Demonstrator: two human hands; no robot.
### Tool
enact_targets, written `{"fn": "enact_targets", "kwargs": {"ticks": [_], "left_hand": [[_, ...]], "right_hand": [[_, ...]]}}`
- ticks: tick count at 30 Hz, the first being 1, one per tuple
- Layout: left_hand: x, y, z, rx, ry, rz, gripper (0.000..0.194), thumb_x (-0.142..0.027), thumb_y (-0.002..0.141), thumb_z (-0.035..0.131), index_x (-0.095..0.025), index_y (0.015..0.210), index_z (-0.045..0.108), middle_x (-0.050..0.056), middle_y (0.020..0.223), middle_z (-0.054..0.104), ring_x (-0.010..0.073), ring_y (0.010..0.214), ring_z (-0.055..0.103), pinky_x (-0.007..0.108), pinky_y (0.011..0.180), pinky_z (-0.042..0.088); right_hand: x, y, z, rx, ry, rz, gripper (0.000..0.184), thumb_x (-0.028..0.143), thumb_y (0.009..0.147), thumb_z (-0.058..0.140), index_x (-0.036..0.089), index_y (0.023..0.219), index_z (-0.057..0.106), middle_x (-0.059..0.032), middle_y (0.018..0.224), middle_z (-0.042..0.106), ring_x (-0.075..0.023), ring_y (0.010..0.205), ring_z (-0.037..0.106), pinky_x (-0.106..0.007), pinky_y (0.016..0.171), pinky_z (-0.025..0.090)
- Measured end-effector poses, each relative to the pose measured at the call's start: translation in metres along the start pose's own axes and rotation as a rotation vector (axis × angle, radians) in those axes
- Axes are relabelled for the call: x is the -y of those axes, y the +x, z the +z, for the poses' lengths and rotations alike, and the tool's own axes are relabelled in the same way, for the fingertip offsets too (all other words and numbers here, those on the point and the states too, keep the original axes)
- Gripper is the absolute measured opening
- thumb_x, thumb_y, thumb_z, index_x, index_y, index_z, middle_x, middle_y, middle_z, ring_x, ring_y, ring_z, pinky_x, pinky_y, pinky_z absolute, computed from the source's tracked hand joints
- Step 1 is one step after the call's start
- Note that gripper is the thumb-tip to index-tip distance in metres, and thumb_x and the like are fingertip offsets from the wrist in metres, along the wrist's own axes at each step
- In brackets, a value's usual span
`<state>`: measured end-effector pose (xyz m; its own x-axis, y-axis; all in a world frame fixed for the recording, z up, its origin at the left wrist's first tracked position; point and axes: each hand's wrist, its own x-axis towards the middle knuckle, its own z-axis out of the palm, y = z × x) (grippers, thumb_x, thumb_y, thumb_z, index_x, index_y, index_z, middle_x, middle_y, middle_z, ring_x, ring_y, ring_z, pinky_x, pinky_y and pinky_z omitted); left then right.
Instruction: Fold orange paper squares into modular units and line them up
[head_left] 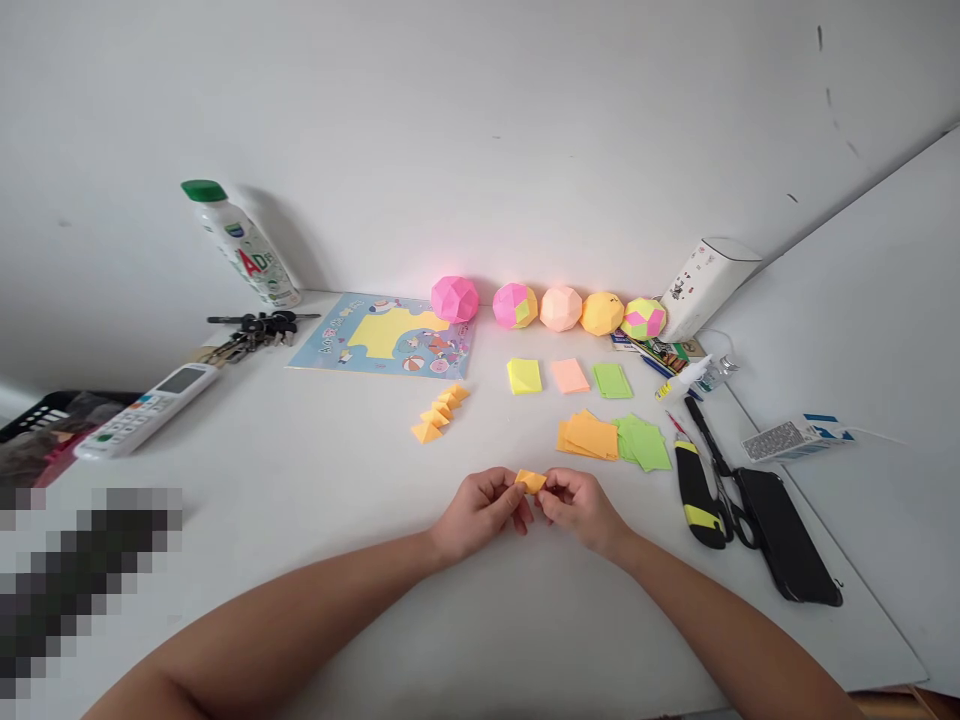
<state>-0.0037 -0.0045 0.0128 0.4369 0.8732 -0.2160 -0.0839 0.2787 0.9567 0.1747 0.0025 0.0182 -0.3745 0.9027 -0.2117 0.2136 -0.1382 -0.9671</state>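
Observation:
A small folded orange paper piece [531, 482] is held between both hands above the white table. My left hand [484, 512] pinches its left end between thumb and fingers. On the right end, the fingertips of my right hand [583, 508] are closed. Beyond my left hand lies a row of several folded orange paper pieces [439, 415]. Loose orange paper sheets [589, 436] and green paper sheets [643, 443] lie fanned out past my right hand. Farther back are small stacks of yellow paper [524, 376], pink paper [571, 376] and green paper [613, 380].
Several faceted paper balls, one of them pink [454, 299], line the wall by a blue printed sheet [315, 345]. A bottle [244, 245], keys [255, 335] and a remote [146, 410] stand or lie left. At right are a box cutter [697, 495], scissors [727, 500] and a black case [787, 535].

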Motion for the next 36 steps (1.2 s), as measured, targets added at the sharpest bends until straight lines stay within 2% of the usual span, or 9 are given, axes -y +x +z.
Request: {"fn": "enact_targets", "kwargs": {"ticks": [6,12,15,18,22,29,33,36], "left_hand": [[0.002,0.002,-0.001,-0.029,-0.007,0.001,0.033,-0.048,0.082,0.05,-0.015,0.076,0.051,0.004,0.067,0.065,0.0128,0.055,0.06,0.023,0.051,0.04],[0.005,0.005,-0.002,0.023,0.022,0.031,0.035,-0.048,0.082,0.049,-0.014,0.078,0.055,0.005,0.071,0.067,0.0123,0.055,0.059,0.022,0.05,0.038],[0.001,0.005,-0.002,0.072,0.022,0.02,0.036,-0.048,0.083,0.047,-0.014,0.08,0.057,0.006,0.075,0.067,0.0111,0.054,0.058,0.022,0.05,0.038],[-0.003,0.005,-0.002,0.083,-0.001,0.021,0.039,-0.05,0.085,0.043,-0.014,0.081,0.057,0.005,0.072,0.065,0.0112,0.053,0.056,0.023,0.051,0.039],[-0.001,0.005,-0.003,0.086,-0.03,0.008,0.039,-0.049,0.085,0.044,-0.014,0.093,0.058,0.002,0.065,0.059,0.0111,0.053,0.053,0.024,0.053,0.04],[0.008,0.005,-0.007,0.092,-0.037,-0.01,0.043,-0.043,0.081,0.054,-0.017,0.115,0.05,-0.003,0.063,0.048,0.0085,0.056,0.044,0.023,0.056,0.037],[0.006,0.004,-0.007,0.097,-0.006,-0.005,0.043,-0.043,0.083,0.051,-0.018,0.118,0.049,-0.003,0.064,0.046,0.0086,0.056,0.04,0.023,0.055,0.034],[0.003,0.004,-0.006,0.111,0.007,0.0,0.042,-0.043,0.084,0.05,-0.018,0.117,0.05,-0.002,0.066,0.046,0.0092,0.058,0.039,0.023,0.056,0.033]], "right_hand": [[-0.004,0.001,-0.002,0.002,0.046,-0.007,0.007,0.023,0.075,0.053,0.017,0.073,0.054,0.0017,0.064,0.052,-0.0105,0.055,0.048,-0.024,0.052,0.043],[-0.007,-0.001,0.001,-0.017,0.153,-0.139,0.016,0.032,0.078,0.058,0.019,0.085,0.051,0.0004,0.071,0.055,-0.0119,0.06,0.052,-0.026,0.055,0.046],[-0.01,-0.001,0.001,-0.084,0.018,-0.263,0.015,0.033,0.08,0.057,0.019,0.081,0.053,-0.0011,0.07,0.056,-0.0132,0.06,0.053,-0.027,0.054,0.046],[-0.013,0.0,-0.001,-0.161,-0.201,-0.489,0.01,0.029,0.081,0.056,0.021,0.075,0.057,-0.0038,0.075,0.058,-0.0162,0.067,0.055,-0.029,0.057,0.047],[-0.016,0.0,-0.003,-0.106,-0.411,-0.689,0.015,0.02,0.084,0.049,0.023,0.08,0.063,-0.0061,0.079,0.06,-0.0171,0.071,0.057,-0.031,0.063,0.048],[-0.015,0.002,-0.004,-0.077,-0.452,-0.723,0.021,0.018,0.087,0.047,0.023,0.093,0.067,-0.0083,0.085,0.059,-0.0173,0.074,0.059,-0.031,0.065,0.05],[-0.015,0.005,-0.006,-0.074,-0.36,-0.688,0.018,0.025,0.087,0.051,0.024,0.089,0.068,-0.0073,0.085,0.061,-0.0171,0.074,0.061,-0.03,0.066,0.052],[-0.014,0.006,-0.006,-0.069,-0.268,-0.642,0.016,0.029,0.084,0.055,0.021,0.083,0.069,-0.0069,0.081,0.062,-0.0164,0.071,0.061,-0.028,0.062,0.052]]}}
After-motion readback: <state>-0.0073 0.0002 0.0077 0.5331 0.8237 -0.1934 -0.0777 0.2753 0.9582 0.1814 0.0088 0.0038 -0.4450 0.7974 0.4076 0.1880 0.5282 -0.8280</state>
